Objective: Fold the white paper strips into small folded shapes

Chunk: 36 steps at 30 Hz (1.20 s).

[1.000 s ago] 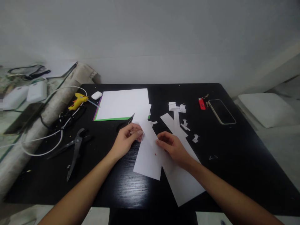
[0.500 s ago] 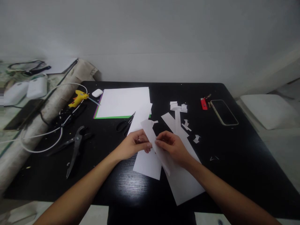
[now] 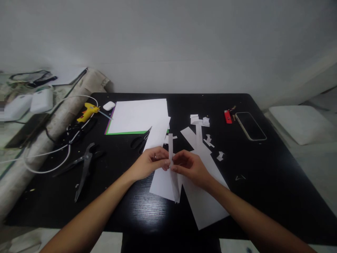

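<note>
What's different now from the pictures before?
The left hand moved right, toward the right hand. The long white paper strip between them turned: its top swung right, its bottom left. Both hands still hold it. The yellow plastic glue gun, small red lighter and black-screened rectangular phone stayed put.

Both arms reach forward and slope inward, the bare left forearm (image 3: pixel 97 211) and right forearm (image 3: pixel 247 211) drawing together from either side. The left wrist (image 3: pixel 129 175) and the right wrist (image 3: pixel 211 183) look nearly straight to me. The left hand (image 3: pixel 150 163) has its thumb (image 3: pixel 161 164) pointing across to the right, fingers curled over on the far side, tips close to it. Facing it, the right hand (image 3: pixel 193 167) arches its knuckles, thumb stretched leftward beneath bent fingers. Both hands pinch lightly, their fingertips very near each other.
</note>
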{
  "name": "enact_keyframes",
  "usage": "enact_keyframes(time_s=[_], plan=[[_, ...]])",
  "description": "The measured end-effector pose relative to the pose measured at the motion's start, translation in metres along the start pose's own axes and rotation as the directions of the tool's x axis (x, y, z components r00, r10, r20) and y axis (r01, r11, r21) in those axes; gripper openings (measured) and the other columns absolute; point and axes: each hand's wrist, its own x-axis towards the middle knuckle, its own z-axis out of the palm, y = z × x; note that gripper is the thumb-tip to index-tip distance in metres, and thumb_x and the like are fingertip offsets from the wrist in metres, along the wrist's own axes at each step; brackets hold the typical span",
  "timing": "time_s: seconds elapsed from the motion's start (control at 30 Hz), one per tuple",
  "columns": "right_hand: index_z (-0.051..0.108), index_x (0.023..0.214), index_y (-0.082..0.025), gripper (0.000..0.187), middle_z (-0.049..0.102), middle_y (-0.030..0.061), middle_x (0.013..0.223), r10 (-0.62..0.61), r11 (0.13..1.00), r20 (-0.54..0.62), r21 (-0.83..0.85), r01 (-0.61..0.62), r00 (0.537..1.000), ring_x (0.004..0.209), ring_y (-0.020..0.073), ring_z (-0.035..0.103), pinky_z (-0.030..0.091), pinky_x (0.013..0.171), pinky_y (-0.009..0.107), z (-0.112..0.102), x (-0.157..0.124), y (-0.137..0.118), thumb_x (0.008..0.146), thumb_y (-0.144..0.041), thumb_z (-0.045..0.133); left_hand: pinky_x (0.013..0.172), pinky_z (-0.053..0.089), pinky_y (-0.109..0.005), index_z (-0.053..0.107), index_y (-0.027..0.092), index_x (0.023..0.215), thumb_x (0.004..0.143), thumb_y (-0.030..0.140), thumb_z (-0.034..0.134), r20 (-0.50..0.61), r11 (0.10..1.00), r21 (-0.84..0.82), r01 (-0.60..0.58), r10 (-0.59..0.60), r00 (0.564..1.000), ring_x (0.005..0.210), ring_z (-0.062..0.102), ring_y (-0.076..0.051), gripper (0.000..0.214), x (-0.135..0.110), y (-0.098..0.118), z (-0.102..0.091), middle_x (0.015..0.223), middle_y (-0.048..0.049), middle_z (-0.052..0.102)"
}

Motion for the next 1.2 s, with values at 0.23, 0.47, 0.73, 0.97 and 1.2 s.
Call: enact_keyframes(time_s=[0.23, 0.47, 0.73, 0.97, 1.2], plan=[[0.066, 0.090, -0.020, 0.037, 0.072, 0.0029, 0.088, -0.010, 0.999, 0.010, -0.035, 0.010, 1.000, 0.081, 0.0179, 0.069, 0.056, 0.075, 0.032, -0.001, 0.000, 0.004, 0.068, -0.035, 0.091, 0.069, 0.052, -0.028, 0.068, 0.014, 0.092, 0.084, 0.029, 0.077, -0.008, 1.000, -0.019, 0.016, -0.016, 1.000, 0.067, 0.065, -0.014, 0.019, 0.001, -0.003, 0.001, 0.072, -0.0017, 0.070], [0.065, 0.088, -0.020, 0.035, 0.072, 0.0016, 0.085, 0.002, 1.000, 0.005, 0.003, -0.002, 1.000, 0.078, 0.0169, 0.069, 0.055, 0.072, 0.030, 0.002, -0.001, 0.001, 0.067, -0.031, 0.092, 0.071, 0.052, -0.028, 0.068, 0.013, 0.093, 0.087, 0.029, 0.075, -0.002, 1.000, 0.004, 0.006, -0.006, 1.000, 0.070, 0.066, -0.013, 0.018, -0.001, -0.006, 0.000, 0.075, -0.0018, 0.070], [0.067, 0.089, -0.020, 0.029, 0.072, 0.0013, 0.086, 0.005, 1.000, 0.001, 0.024, -0.005, 1.000, 0.079, 0.0157, 0.069, 0.055, 0.075, 0.030, 0.000, 0.000, 0.002, 0.072, -0.032, 0.088, 0.072, 0.053, -0.029, 0.068, 0.013, 0.093, 0.090, 0.033, 0.071, 0.015, 1.000, 0.011, -0.013, 0.013, 1.000, 0.072, 0.067, -0.015, 0.020, -0.001, -0.003, 0.001, 0.081, -0.0046, 0.071], [0.072, 0.089, -0.020, 0.027, 0.071, 0.0008, 0.086, 0.046, 0.997, -0.031, 0.060, -0.044, 0.998, 0.077, 0.0151, 0.067, 0.056, 0.074, 0.030, -0.003, 0.002, 0.001, 0.072, -0.033, 0.087, 0.069, 0.052, -0.027, 0.066, 0.015, 0.093, 0.093, 0.032, 0.068, -0.055, 0.997, 0.074, -0.028, 0.032, 0.998, 0.068, 0.064, -0.013, 0.017, 0.000, -0.002, 0.002, 0.073, -0.0002, 0.066], [0.072, 0.088, -0.020, 0.026, 0.071, 0.0008, 0.087, 0.044, 0.998, -0.090, 0.039, -0.041, 0.995, 0.080, 0.0161, 0.067, 0.056, 0.076, 0.032, -0.002, 0.003, -0.002, 0.071, -0.034, 0.087, 0.066, 0.051, -0.024, 0.053, 0.021, 0.104, 0.090, 0.028, 0.072, -0.130, 0.990, 0.095, -0.100, 0.112, 0.985, 0.071, 0.061, -0.010, 0.024, -0.003, -0.011, 0.009, 0.087, 0.0019, 0.060]])
